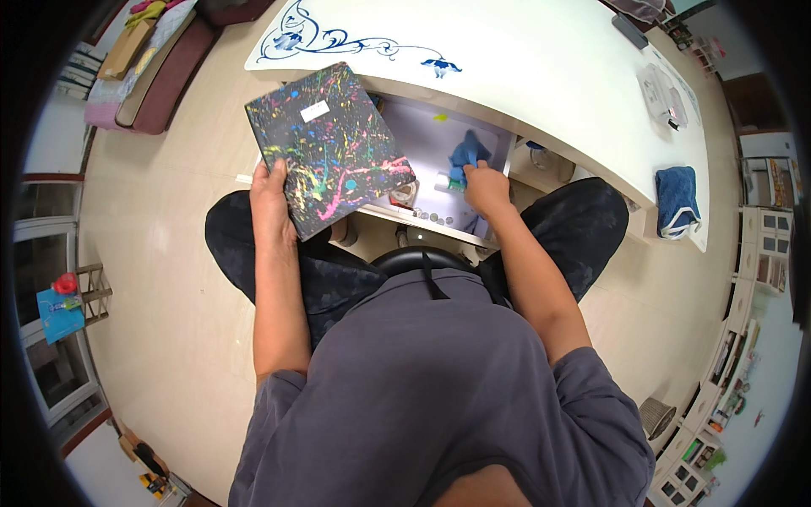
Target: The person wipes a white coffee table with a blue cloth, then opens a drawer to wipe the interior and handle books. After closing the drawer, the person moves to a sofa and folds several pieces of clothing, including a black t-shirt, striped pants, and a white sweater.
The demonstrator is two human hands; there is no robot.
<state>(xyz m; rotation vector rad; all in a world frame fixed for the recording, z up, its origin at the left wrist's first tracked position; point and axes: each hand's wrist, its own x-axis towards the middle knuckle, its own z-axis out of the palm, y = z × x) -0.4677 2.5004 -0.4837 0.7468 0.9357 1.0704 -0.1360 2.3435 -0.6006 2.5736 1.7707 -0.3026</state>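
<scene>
My left hand (pixel 271 193) grips the lower left edge of a black, paint-splattered hardcover book or flat box (pixel 339 152), which bears a small white label. It is held tilted over the left part of a pulled-out drawer (pixel 412 120) and hides that part. Inside the drawer, my right hand (pixel 488 189) pinches a crumpled blue cloth (pixel 470 151), slightly blurred. Just beside the fingers lies a small green-and-white item (pixel 453 184). Several coins (pixel 434 217) sit along the drawer's front wall. A small red-and-clear container (pixel 403 194) shows partly from under the book's corner.
Above the drawer is a white table (pixel 507 70) with blue floral decoration. A folded blue towel (pixel 676 196) rests at its right end, near a clear plastic box (pixel 661 95) and a dark case (pixel 630 32). An open compartment (pixel 538 168) adjoins the drawer. My knees flank it.
</scene>
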